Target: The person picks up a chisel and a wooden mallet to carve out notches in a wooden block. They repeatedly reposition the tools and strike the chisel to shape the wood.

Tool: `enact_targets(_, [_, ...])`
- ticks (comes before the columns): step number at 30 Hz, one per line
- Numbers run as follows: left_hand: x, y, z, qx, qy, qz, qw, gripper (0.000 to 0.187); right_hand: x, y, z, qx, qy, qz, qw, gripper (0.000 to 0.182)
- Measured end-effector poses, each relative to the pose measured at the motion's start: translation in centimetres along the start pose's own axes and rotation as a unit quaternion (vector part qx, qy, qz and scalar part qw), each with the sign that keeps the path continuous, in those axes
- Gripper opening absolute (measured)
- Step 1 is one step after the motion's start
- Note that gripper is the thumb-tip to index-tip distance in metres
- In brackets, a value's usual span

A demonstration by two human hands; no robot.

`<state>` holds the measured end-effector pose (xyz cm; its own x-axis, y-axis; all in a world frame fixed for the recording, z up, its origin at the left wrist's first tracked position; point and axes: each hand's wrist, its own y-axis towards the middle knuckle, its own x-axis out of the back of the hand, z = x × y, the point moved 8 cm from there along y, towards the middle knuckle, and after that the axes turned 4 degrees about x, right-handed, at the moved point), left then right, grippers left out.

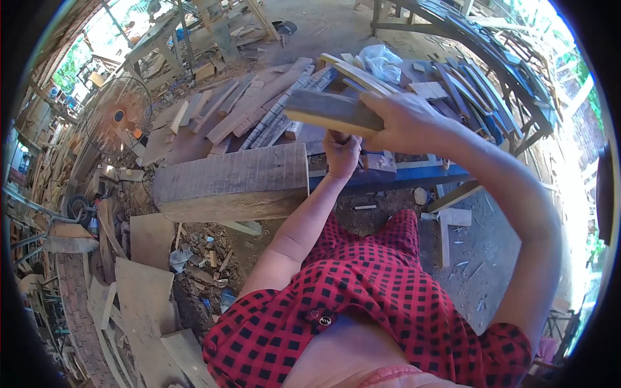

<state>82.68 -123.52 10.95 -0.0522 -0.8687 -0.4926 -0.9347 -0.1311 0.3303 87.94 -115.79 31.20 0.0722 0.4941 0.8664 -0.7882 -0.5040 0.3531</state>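
My right hand point(411, 123) is raised over the bench and wrapped around one end of a short, thick wooden block point(330, 111). The block has a dark upper face and a paler edge, and points to the left. Just below it, my left hand point(341, 157) is closed in a fist; a small dark end shows at its top, but I cannot make out what it grips. Close to the left fist lies a large squared timber beam point(233, 184). A dark wood piece point(380, 163) sits on the blue bench edge point(414, 176) to the right.
Beyond my hands, several planks point(265, 107) and a clear plastic bag point(380, 63) lie on a wide surface. A round fan point(118, 116) stands at the left. Wood boards point(145, 291) and scraps cover the lower left floor. A long wooden rack point(479, 48) stands at the back right.
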Motion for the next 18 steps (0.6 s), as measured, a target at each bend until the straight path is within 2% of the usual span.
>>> enact_targets(1, [0.1, -0.1, 0.0, -0.003, 0.001, -0.002, 1.0, 0.016, -2.3, -0.5, -1.5, -0.105, -0.112, 0.207, 0.966, 0.063])
enact_targets(2, [0.1, 0.1, 0.2, 0.003, -0.006, 0.01, 1.0, 0.016, -0.4, 0.2, 0.9, -0.156, -0.143, 0.254, 0.944, 0.063])
enact_targets(3, [0.0, 0.2, 0.6, 0.009, -0.014, 0.02, 1.0, 0.016, -0.1, 0.6, 1.0, -0.153, -0.144, 0.254, 0.944, 0.063])
enact_targets(5, [0.2, 0.4, 1.3, 0.012, 0.013, 0.033, 0.999, 0.017, 3.0, 2.9, 3.7, 0.005, -0.081, 0.022, 0.996, 0.061])
enact_targets(6, [0.2, 0.3, 1.2, -0.015, 0.022, 0.028, 0.999, 0.016, 2.8, 2.7, 4.0, 0.005, -0.08, 0.023, 0.996, 0.061])
enact_targets(7, [0.1, 0.3, 0.8, -0.043, 0.029, 0.022, 0.998, 0.016, 3.3, 2.3, 4.5, -0.004, 0.015, -0.029, 0.999, 0.062])
enact_targets(8, [0.1, 0.3, 0.9, -0.034, 0.013, 0.019, 0.999, 0.016, 3.9, 2.1, 4.7, -0.011, 0.11, -0.081, 0.991, 0.062])
enact_targets(9, [0.1, 0.2, 0.7, -0.037, 0.012, 0.017, 0.999, 0.016, 3.3, 2.0, 4.2, -0.008, 0.108, -0.08, 0.991, 0.062])
enact_targets(10, [-0.1, 0.0, 0.5, -0.005, 0.011, 0.014, 1.0, 0.016, 0.7, 1.9, 3.7, -0.024, -0.074, 0.059, 0.995, 0.062])
enact_targets(11, [-0.2, 0.0, 0.6, 0.026, 0.012, 0.012, 1.0, 0.018, -1.3, 1.5, 2.4, -0.04, -0.253, 0.193, 0.947, 0.063])
enact_targets(12, [0.1, 0.2, 0.8, 0.024, 0.015, 0.014, 1.0, 0.018, -1.7, 1.1, 0.4, -0.129, -0.166, 0.263, 0.942, 0.062])
enact_targets(13, [0.3, 0.3, 1.5, 0.019, 0.013, 0.021, 1.0, 0.017, -0.9, 1.2, 1.0, -0.129, -0.165, 0.259, 0.943, 0.062])
enact_targets(15, [0.3, 0.5, 2.3, 0.018, 0.009, 0.026, 0.999, 0.017, 2.2, 2.5, 3.8, -0.02, -0.215, 0.12, 0.969, 0.06])
enact_targets(16, [0.3, 0.5, 2.4, 0.009, 0.015, 0.035, 0.999, 0.017, 3.1, 2.7, 4.3, -0.01, -0.116, 0.051, 0.992, 0.059])
enact_targets(17, [0.3, 0.3, 2.4, -0.001, 0.023, 0.043, 0.999, 0.017, 2.5, 2.3, 4.1, -0.013, -0.115, 0.055, 0.992, 0.059])
enact_targets(18, [0.3, 0.2, 2.4, -0.001, 0.023, 0.042, 0.999, 0.017, 2.6, 1.7, 4.1, -0.004, -0.044, -0.014, 0.999, 0.06])
